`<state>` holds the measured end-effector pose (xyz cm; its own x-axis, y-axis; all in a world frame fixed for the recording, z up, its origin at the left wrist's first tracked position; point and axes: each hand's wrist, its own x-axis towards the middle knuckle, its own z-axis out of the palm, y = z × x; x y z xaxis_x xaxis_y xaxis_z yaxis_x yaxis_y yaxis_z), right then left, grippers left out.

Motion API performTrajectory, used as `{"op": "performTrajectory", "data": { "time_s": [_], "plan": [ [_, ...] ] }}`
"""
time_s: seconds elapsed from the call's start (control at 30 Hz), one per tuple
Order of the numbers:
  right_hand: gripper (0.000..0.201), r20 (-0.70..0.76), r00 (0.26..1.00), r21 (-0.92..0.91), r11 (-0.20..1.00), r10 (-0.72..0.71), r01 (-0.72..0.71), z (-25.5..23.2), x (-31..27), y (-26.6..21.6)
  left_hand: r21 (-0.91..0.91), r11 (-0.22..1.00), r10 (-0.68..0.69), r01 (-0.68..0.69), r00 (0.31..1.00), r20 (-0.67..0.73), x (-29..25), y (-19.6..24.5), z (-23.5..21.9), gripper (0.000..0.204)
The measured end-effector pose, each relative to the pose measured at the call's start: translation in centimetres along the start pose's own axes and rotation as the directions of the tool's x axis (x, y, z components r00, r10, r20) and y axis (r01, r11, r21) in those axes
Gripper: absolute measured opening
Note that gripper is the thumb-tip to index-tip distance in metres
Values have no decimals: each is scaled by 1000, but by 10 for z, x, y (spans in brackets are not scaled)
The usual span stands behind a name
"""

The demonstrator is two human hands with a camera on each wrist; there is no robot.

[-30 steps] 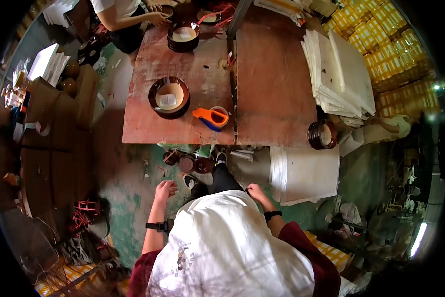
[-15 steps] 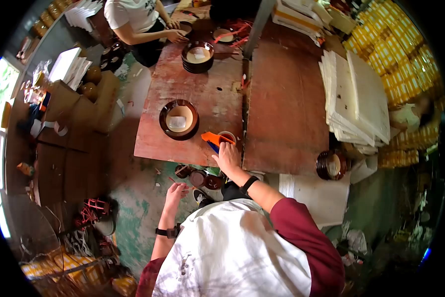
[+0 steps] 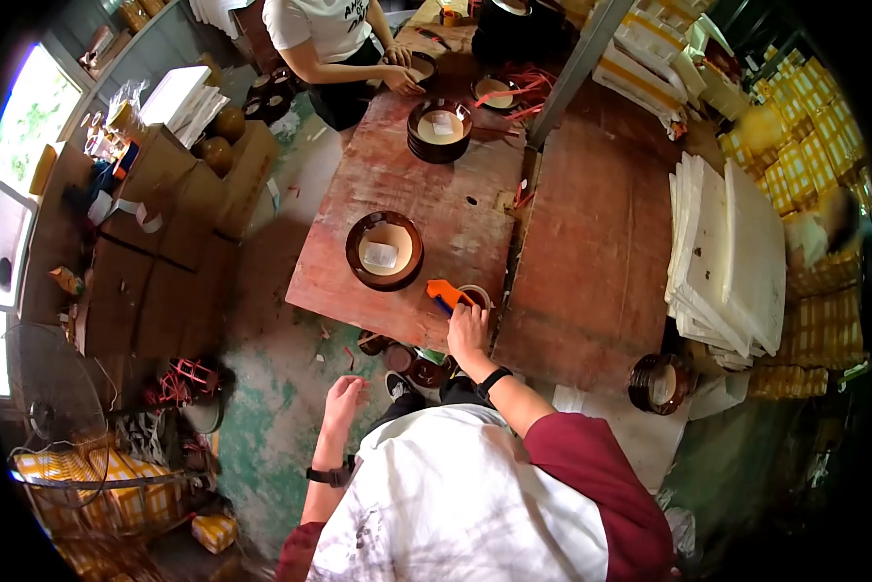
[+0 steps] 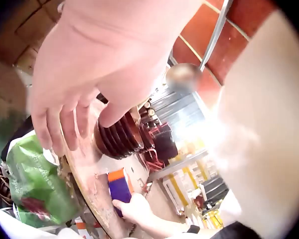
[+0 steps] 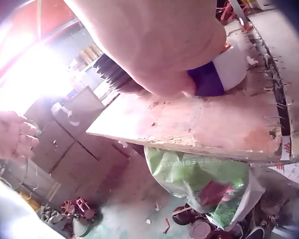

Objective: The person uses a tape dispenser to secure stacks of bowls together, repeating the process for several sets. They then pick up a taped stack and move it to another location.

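My right hand (image 3: 467,335) reaches over the table's front edge and grips an orange and blue tape dispenser (image 3: 447,293). In the left wrist view the thumb lies along the dispenser's blue side (image 4: 120,192). A roll of tape (image 5: 231,68) shows pale beside the blue part in the right wrist view. Low in front of my body, my left hand (image 3: 345,400) hangs with loosely bent fingers, holding nothing. Left of the dispenser stands a stack of brown-rimmed bowls (image 3: 385,236), cream inside, with a white label in the top one.
Farther back on the table (image 3: 581,242) stands another bowl stack (image 3: 439,139); a third (image 3: 661,384) is at the right edge. White foam sheets (image 3: 722,257) pile up at right. Another person (image 3: 324,44) works at the far left. A green bag (image 5: 199,174) hangs below the edge.
My right hand has risen from beside my body to the table and taken hold of the tape dispenser. My left hand stays low. The head view has shifted, showing more of the room's far side.
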<state>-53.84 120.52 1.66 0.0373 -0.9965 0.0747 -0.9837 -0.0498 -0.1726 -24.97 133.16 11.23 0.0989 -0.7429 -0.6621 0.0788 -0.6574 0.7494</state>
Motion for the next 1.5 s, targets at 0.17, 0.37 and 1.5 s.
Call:
{"op": "performTrajectory", "data": {
  "time_s": [0.17,0.37,1.5],
  "plan": [
    [30,-86,993,388,916,-76,104,-37,-7,-6,-5,977,211,-211,975,76,24,5,-19,20],
    [34,-3,989,717,689,-146,103,-180,-52,-54,-234,863,498,-448,834,239,0,91,6,18],
    [42,281,827,810,583,-488,69,-292,-55,0,203,753,473,-626,730,493,-47,191,78,9]
  ]
}}
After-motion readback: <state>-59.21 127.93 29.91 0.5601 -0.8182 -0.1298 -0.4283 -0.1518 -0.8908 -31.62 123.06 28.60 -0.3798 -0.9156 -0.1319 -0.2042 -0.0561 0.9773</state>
